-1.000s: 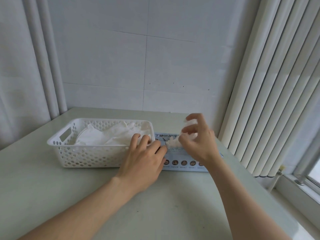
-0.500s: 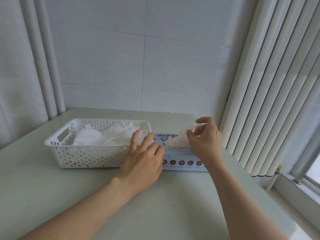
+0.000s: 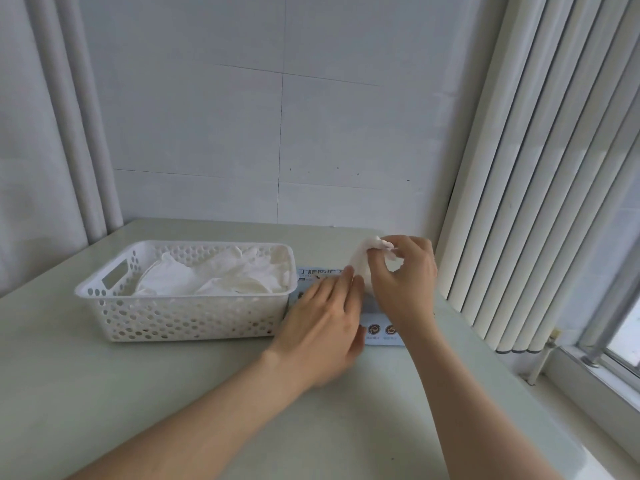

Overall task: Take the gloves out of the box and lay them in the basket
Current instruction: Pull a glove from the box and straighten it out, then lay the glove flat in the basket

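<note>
A white perforated basket stands on the table, left of centre, with several white gloves lying in it. Just to its right lies a light blue glove box, mostly hidden by both hands. My left hand rests flat on the box top with its fingers straight. My right hand pinches a white glove and holds it stretched up out of the box opening.
The pale green table reaches a white tiled wall at the back. White vertical blinds hang close on the right, beside the box. A window sill runs at the lower right. A curtain hangs at the far left.
My right hand has lifted the glove higher out of the box. My left hand has slid right along the box top, towards the opening.
</note>
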Demonstrator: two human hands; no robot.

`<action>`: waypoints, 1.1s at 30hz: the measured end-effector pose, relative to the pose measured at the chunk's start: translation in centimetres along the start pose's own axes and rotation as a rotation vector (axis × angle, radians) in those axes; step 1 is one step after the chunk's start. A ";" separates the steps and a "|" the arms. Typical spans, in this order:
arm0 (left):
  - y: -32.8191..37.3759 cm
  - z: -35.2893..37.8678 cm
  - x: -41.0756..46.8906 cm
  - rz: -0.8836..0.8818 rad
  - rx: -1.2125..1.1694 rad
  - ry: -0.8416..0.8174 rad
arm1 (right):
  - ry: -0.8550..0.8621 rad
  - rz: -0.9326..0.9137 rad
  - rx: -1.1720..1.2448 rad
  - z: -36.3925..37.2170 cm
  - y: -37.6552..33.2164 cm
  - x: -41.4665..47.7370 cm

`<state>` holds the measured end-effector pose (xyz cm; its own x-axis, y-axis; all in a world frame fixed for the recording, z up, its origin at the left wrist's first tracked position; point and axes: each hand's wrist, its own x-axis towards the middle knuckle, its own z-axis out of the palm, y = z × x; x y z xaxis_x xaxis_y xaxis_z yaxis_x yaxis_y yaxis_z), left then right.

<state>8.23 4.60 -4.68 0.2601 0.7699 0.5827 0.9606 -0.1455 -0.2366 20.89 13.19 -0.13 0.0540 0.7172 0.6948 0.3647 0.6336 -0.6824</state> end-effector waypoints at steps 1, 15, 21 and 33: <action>0.3 0.3 0.1 -0.013 -0.017 -0.026 | 0.023 -0.007 0.036 -0.1 -0.2 0.0; 0.0 0.1 -0.6 -0.048 -0.327 0.162 | 0.267 -0.014 0.349 -1.7 -3.8 0.3; -1.4 -3.9 -0.9 -0.450 -0.862 0.443 | -0.136 0.195 0.466 -1.7 -4.4 -0.4; -4.9 -5.3 -1.7 -0.671 -1.093 0.470 | -0.516 0.300 0.607 -0.4 -4.2 -1.6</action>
<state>3.56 0.75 -0.39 -0.4851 0.6362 0.6000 0.4436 -0.4122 0.7958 19.66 9.30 1.71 -0.4151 0.8290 0.3747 -0.1667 0.3355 -0.9272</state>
